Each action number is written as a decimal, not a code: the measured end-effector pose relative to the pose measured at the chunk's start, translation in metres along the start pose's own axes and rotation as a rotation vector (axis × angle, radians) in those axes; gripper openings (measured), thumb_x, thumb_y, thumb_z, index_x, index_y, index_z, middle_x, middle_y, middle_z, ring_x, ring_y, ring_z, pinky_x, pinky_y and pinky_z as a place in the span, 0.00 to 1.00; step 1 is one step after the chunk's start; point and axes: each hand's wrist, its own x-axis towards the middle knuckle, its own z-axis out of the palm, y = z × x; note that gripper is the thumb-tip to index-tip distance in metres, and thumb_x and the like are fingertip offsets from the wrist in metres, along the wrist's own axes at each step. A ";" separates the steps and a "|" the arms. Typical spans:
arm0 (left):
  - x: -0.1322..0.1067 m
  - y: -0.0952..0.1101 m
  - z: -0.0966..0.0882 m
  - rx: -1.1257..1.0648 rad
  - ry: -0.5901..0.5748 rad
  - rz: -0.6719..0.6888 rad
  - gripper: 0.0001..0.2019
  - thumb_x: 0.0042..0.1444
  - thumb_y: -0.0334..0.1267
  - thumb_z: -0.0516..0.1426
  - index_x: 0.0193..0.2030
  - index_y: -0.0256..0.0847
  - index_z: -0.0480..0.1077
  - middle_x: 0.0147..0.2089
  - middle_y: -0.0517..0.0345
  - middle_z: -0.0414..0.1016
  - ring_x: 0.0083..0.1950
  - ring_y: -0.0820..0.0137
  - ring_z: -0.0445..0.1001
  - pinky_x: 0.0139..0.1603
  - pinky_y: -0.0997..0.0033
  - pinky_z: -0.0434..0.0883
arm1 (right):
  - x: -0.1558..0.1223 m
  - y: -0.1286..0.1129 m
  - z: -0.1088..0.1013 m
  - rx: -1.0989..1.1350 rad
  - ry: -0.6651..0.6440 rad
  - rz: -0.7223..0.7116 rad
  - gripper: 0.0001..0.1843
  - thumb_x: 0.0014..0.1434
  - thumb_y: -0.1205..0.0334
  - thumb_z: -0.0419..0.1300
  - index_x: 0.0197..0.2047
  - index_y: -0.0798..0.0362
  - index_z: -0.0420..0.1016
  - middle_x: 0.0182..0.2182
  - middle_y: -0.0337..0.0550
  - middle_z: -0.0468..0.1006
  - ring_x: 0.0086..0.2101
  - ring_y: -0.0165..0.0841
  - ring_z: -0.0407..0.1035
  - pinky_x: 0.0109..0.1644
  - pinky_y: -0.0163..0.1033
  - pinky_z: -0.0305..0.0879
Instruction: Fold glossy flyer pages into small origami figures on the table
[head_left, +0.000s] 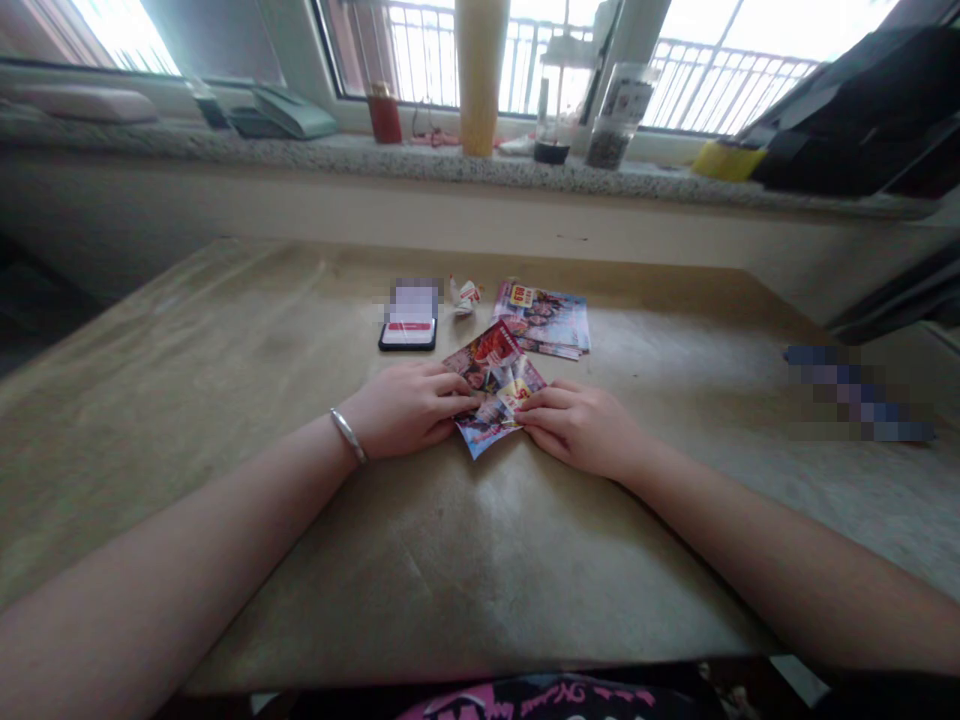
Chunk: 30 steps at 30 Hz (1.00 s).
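A small colourful printed sheet of paper point(493, 388), partly folded, lies on the tan table point(225, 400) between my hands. My left hand point(405, 408), with a silver bangle on its wrist, presses its curled fingertips on the sheet's left edge. From the other side my right hand point(581, 425) presses its fingertips on the sheet's right edge. Both hands have their fingers held together and bent down onto the paper.
Behind the sheet lie a stack of similar printed sheets point(545, 320), a crumpled paper scrap point(465, 295) and a phone point(409, 318). A stone windowsill point(300, 150) at the back carries a yellow cylinder point(480, 75), a red jar point(384, 112) and other containers.
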 end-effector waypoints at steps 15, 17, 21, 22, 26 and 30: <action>0.005 0.017 -0.010 -0.022 0.015 0.125 0.20 0.58 0.54 0.53 0.46 0.40 0.73 0.41 0.51 0.76 0.39 0.64 0.73 0.36 0.67 0.69 | 0.002 -0.004 0.002 -0.067 0.041 -0.019 0.13 0.64 0.62 0.52 0.38 0.52 0.78 0.36 0.45 0.79 0.36 0.35 0.70 0.39 0.39 0.67; 0.005 0.016 -0.010 -0.035 0.040 0.144 0.17 0.60 0.51 0.52 0.43 0.40 0.74 0.38 0.52 0.76 0.38 0.66 0.73 0.35 0.69 0.68 | 0.003 -0.003 0.003 -0.039 0.045 -0.054 0.13 0.64 0.62 0.52 0.39 0.52 0.78 0.36 0.46 0.79 0.36 0.35 0.70 0.40 0.40 0.67; 0.005 0.016 -0.010 -0.078 0.086 0.117 0.16 0.63 0.47 0.50 0.39 0.41 0.75 0.34 0.53 0.75 0.36 0.68 0.73 0.34 0.71 0.68 | 0.005 -0.002 0.004 0.045 0.048 -0.071 0.11 0.63 0.63 0.53 0.39 0.52 0.78 0.37 0.47 0.79 0.37 0.36 0.70 0.42 0.41 0.69; 0.005 0.016 -0.010 -0.082 0.095 0.107 0.16 0.63 0.47 0.49 0.38 0.41 0.75 0.33 0.54 0.75 0.35 0.69 0.73 0.34 0.71 0.68 | 0.005 -0.002 0.004 0.064 0.049 -0.069 0.11 0.63 0.63 0.53 0.39 0.52 0.78 0.38 0.47 0.79 0.38 0.36 0.70 0.42 0.41 0.69; 0.004 0.018 -0.010 -0.062 0.137 0.098 0.17 0.64 0.46 0.49 0.35 0.41 0.75 0.31 0.55 0.75 0.33 0.70 0.72 0.31 0.71 0.67 | 0.005 -0.001 0.002 0.099 0.033 -0.077 0.11 0.63 0.65 0.53 0.39 0.52 0.78 0.41 0.46 0.80 0.39 0.36 0.71 0.43 0.42 0.70; 0.004 0.019 -0.010 -0.021 0.168 0.121 0.16 0.63 0.46 0.50 0.31 0.40 0.72 0.30 0.56 0.74 0.30 0.71 0.71 0.30 0.71 0.65 | 0.004 -0.002 0.001 0.080 0.016 -0.074 0.12 0.63 0.64 0.52 0.40 0.53 0.78 0.42 0.45 0.80 0.40 0.36 0.72 0.44 0.42 0.70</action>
